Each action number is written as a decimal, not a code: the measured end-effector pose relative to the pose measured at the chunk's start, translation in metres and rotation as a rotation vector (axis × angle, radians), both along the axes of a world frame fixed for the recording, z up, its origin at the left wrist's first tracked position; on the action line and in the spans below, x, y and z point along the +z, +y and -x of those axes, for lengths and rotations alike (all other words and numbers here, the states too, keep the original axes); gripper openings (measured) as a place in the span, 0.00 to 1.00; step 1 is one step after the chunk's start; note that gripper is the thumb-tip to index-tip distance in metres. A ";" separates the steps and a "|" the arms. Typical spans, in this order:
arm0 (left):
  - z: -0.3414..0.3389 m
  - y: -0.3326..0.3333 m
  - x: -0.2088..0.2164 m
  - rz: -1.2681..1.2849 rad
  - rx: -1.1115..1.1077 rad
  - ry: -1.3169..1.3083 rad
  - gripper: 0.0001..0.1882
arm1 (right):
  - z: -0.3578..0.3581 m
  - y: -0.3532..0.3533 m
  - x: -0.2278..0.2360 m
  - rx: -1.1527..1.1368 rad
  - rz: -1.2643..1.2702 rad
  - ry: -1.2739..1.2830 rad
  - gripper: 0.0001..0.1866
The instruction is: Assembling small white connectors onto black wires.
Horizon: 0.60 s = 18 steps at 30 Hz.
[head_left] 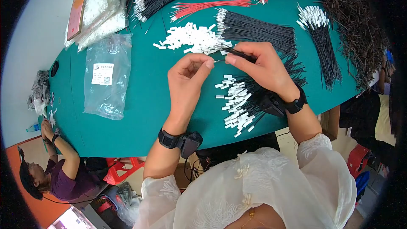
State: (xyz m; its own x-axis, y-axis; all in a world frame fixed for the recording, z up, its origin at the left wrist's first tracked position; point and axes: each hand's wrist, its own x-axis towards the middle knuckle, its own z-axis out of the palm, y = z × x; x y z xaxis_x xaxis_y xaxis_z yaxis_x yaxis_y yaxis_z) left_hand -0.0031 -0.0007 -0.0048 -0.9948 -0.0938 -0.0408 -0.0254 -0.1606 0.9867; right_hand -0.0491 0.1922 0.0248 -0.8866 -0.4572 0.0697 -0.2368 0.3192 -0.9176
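Black wires point(242, 54) in the right hand point(266, 66) lie sideways, pointing left

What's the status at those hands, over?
Left hand pinched at a wire tip, grip partly hidden. Right hand holding black wires. White pieces heaped close beyond, not between hands.

A clear bag point(104, 100) bears a printed label point(103, 74); square code point(107, 79).

A phone point(78, 13) lies at upper left, a red stool point(113, 174) near a person in purple point(68, 183)
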 end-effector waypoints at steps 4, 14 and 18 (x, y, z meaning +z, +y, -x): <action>-0.002 -0.002 -0.002 0.149 0.033 0.096 0.05 | 0.000 0.001 -0.002 -0.002 0.022 -0.023 0.09; -0.002 0.005 0.002 0.106 0.145 0.112 0.04 | -0.003 -0.001 -0.003 -0.030 0.161 0.007 0.07; -0.002 0.004 0.002 0.036 0.022 0.045 0.05 | -0.004 0.000 -0.001 -0.023 0.121 0.074 0.06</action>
State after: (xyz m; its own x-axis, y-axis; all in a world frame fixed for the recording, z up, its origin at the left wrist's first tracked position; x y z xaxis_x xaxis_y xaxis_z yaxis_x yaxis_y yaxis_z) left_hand -0.0010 0.0028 -0.0033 -0.9931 -0.1167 0.0077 0.0223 -0.1247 0.9919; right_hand -0.0450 0.1919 0.0239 -0.8872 -0.4212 0.1885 -0.2987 0.2130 -0.9303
